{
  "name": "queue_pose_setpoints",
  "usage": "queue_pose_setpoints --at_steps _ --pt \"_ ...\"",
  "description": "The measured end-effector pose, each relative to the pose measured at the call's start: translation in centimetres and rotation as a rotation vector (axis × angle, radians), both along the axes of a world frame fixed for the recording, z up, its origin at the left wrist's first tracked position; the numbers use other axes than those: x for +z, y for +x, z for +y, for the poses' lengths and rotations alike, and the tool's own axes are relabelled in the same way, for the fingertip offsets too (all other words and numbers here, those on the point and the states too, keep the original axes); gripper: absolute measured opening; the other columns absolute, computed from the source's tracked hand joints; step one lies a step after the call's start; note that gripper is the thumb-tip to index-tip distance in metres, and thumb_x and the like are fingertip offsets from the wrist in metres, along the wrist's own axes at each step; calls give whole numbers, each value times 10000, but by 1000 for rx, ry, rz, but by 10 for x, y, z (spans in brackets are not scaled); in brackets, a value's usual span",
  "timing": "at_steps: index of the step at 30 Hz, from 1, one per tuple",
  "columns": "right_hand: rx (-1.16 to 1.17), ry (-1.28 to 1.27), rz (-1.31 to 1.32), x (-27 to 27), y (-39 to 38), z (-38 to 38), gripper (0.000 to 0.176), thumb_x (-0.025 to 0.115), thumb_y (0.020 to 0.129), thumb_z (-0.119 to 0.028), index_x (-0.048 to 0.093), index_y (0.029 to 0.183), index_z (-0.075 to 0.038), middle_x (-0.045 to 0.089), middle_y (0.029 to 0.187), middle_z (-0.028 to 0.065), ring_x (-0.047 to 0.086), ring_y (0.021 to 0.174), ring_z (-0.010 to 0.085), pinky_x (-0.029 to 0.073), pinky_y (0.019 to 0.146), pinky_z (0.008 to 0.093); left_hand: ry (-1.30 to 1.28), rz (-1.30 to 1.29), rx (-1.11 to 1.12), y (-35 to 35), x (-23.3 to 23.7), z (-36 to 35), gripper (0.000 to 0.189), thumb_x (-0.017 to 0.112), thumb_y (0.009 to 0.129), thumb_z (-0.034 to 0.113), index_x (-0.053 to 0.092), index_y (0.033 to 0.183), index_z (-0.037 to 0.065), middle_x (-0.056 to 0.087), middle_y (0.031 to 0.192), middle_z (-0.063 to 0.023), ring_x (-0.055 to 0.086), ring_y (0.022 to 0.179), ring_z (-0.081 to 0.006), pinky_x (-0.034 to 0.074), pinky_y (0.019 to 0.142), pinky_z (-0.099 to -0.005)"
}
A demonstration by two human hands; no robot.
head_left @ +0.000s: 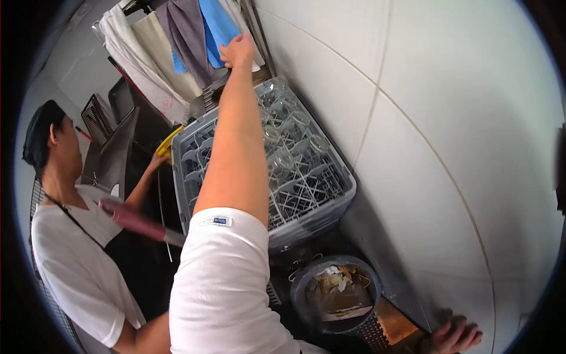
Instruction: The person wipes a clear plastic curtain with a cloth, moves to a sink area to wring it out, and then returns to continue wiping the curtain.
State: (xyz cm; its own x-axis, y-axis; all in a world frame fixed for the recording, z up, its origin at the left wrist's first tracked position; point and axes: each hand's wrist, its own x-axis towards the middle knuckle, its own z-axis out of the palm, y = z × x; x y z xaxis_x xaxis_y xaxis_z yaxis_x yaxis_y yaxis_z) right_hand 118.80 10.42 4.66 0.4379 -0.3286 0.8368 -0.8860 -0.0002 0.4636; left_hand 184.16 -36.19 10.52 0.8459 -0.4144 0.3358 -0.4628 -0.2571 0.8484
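Note:
My left hand point(239, 50) is stretched far out at the end of a white-sleeved arm, and its fingers close on the edge of a blue cloth point(218, 23) hanging among other towels. Beneath that arm lies a grey dish rack point(330, 203) with several upturned glasses point(283, 127) in its compartments. My right hand point(457, 336) rests at the lower right with fingers spread, flat on the surface beside the white wall, and holds nothing.
A co-worker in a white shirt and dark cap point(65, 236) stands at the left, one hand on something yellow point(165, 147) at the rack's edge. A round bin with scraps point(336, 289) sits below the rack. White, beige and grey towels point(159, 53) hang beside the blue cloth.

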Motion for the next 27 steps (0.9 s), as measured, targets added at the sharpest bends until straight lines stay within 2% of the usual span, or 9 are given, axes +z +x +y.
queue_pose_setpoints --at_steps 3,9,11,15,17,19,21,24,27 --pt "-31 -44 64 4 6 -12 339 562 999 -441 611 908 -119 526 849 101 428 650 248 314 614 404 79 -18 49 42 1 -30 467 591 874 547 707 1245 290 144 1630 -166 176 1459 -394 168 1178 -549" --pt "-74 -88 117 14 21 -27 334 561 1008 -406 564 848 -113 464 734 61 389 574 210 269 578 374 144 -34 -141 127 -1 -68 598 590 879 541 619 1367 197 338 1565 -236 249 1460 -415 178 1159 -621" --pt "-54 -81 105 14 22 -26 342 573 1003 -399 563 819 -112 463 733 62 386 572 210 269 569 373 -214 -88 -169 125 -9 -59 480 644 880 362 607 1241 48 549 1310 -232 487 1229 -334 320 1084 -489" --pt "-46 -61 68 13 19 -19 332 588 993 -404 600 845 -107 497 753 80 406 593 229 291 581 386 -747 -118 -196 10 -1 -40 342 577 871 117 449 1179 43 532 1039 -138 514 907 -234 438 851 -322" --pt "-16 -129 60 6 12 -18 328 603 980 -415 632 887 -102 540 813 107 412 613 249 306 597 401 -913 373 -356 -50 23 -16 439 513 872 99 378 1286 44 514 1075 -124 513 913 -218 458 817 -327" --pt "-15 -48 47 1 3 -7 293 660 953 -374 645 915 -84 576 941 128 501 679 274 381 614 420 -996 525 -535 -100 60 29 410 484 886 107 398 1281 40 515 1074 -116 515 895 -192 469 754 -342" --pt "6 -32 -2 -39 -33 11 290 611 995 -230 695 1126 14 564 1324 227 471 1312 447 378 1071 602 -1090 529 -657 -111 79 40 417 464 897 118 399 1303 47 530 1025 -89 523 849 -180 473 679 -352" --pt "-5 55 -28 -47 -43 20 293 611 983 -275 707 1064 -11 537 1334 225 444 1316 459 353 1088 607 -1129 526 -811 -145 123 86 441 464 919 103 449 1357 54 586 1092 -100 603 869 -226 533 727 -373" --pt "15 101 -42 -50 -47 23 316 611 973 -320 697 1058 -28 517 1340 228 436 1310 463 344 1093 603 -1167 407 -1044 -165 145 102 362 447 907 91 516 1259 43 561 959 -101 607 755 -214 556 677 -334"
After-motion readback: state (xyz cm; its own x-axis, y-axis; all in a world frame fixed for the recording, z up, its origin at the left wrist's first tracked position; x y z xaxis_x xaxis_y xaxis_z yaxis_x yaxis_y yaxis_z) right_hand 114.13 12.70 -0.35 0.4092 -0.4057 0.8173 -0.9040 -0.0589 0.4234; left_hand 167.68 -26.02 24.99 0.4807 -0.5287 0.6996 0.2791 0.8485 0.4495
